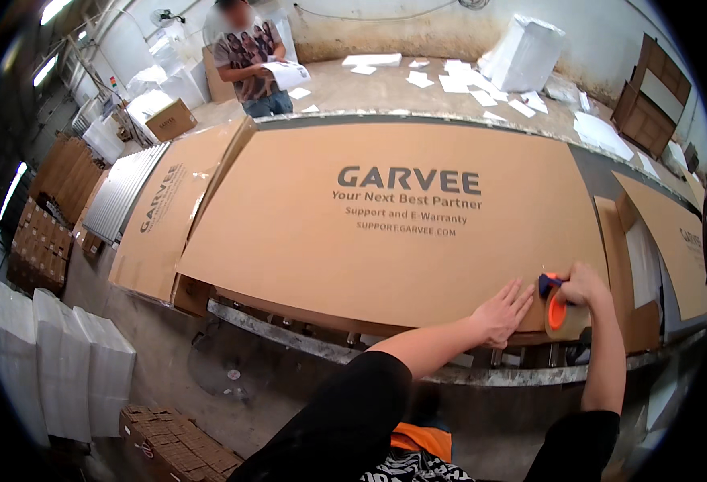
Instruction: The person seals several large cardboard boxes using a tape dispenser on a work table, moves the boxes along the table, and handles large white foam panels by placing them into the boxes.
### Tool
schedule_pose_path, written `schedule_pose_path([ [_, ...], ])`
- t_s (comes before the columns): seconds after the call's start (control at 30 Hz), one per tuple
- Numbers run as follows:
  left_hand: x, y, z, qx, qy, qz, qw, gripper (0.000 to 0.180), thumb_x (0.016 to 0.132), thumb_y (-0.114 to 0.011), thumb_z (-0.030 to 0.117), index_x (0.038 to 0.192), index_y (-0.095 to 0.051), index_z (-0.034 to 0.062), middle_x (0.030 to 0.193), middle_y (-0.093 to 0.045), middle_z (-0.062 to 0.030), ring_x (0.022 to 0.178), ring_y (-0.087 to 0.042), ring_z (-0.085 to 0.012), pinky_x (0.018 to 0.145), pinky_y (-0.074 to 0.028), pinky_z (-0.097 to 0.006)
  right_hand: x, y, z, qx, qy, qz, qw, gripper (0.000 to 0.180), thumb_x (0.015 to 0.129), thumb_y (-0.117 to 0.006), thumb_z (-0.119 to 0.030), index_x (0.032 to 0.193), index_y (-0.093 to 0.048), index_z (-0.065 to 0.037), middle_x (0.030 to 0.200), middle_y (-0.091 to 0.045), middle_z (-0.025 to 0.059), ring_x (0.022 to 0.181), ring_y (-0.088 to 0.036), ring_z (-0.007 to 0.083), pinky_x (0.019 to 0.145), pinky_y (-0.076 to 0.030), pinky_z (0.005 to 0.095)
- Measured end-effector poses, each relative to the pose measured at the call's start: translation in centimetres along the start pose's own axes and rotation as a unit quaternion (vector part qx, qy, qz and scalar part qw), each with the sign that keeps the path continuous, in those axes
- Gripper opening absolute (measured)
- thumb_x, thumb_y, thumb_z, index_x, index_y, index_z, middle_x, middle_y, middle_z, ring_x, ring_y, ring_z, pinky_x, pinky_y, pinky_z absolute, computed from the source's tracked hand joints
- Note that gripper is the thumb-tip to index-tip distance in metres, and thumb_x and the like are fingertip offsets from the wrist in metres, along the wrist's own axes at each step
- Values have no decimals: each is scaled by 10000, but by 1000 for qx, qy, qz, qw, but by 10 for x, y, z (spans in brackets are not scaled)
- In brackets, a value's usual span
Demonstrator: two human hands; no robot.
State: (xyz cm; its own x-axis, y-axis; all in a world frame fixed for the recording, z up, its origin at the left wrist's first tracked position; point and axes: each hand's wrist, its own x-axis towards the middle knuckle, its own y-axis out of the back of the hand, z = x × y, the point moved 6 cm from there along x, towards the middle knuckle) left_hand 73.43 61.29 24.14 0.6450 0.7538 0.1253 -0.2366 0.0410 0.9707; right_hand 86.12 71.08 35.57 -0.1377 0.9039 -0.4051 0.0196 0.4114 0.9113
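Observation:
A long, flat cardboard box (305, 241) with dark printing lies closed across the roller conveyor in front of me. My left hand (503, 312) presses on its near edge toward the right, fingers stretched out on the cardboard. Close beside it, my right hand (585, 284) grips an orange and blue tape dispenser (557, 313) at the box's near right corner. The dispenser's roll stands over the edge. How far any tape sticks to the cardboard I cannot tell.
Another cardboard box (169, 217) adjoins on the left. At right lies an opened carton (667, 241) with a raised flap. The conveyor's metal rail (442, 374) runs along the near side. Across it stands a person (245, 64) holding paper. White foam blocks (64, 361) stand lower left.

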Motion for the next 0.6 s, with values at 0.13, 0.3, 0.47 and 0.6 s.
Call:
schedule_pose_path([
  [0.13, -13, 16, -32, -85, 47, -92, 991, 932, 656, -654, 184, 1444, -243, -96, 1501, -250, -300, 1409, -191, -477, 1186, -139, -495, -79, -61, -10, -56, 48, -15, 997, 370, 554, -663, -281, 887, -730, -133, 789, -667, 196, 812, -659, 374, 771, -534, 448],
  [0.3, 42, -29, -40, 4, 87, -100, 991, 954, 745, -639, 302, 1486, -158, -58, 1564, -133, -248, 1445, -92, -453, 1197, -89, -481, -29, -147, 47, 0, 96, 104, 990, 341, 658, -641, -264, 953, -694, -100, 903, -663, 169, 853, -659, 371, 770, -545, 445],
  [0.47, 101, -55, 0, 118, 66, -149, 980, 945, 797, -611, 412, 1488, -163, -51, 1583, -113, -209, 1447, -88, -449, 1197, -96, -480, 10, -142, 83, -116, 141, -18, 983, 254, 654, -682, -236, 842, -748, -78, 826, -717, 126, 844, -698, 271, 724, -562, 365],
  [0.6, 111, -63, 15, 137, 72, -138, 978, 1011, 764, -654, 458, 1488, -163, -49, 1578, -121, -205, 1447, -85, -443, 1197, -101, -478, 2, -192, 105, -69, 156, 23, 985, 260, 654, -720, -281, 801, -744, -68, 791, -696, 123, 796, -689, 276, 691, -563, 361],
])
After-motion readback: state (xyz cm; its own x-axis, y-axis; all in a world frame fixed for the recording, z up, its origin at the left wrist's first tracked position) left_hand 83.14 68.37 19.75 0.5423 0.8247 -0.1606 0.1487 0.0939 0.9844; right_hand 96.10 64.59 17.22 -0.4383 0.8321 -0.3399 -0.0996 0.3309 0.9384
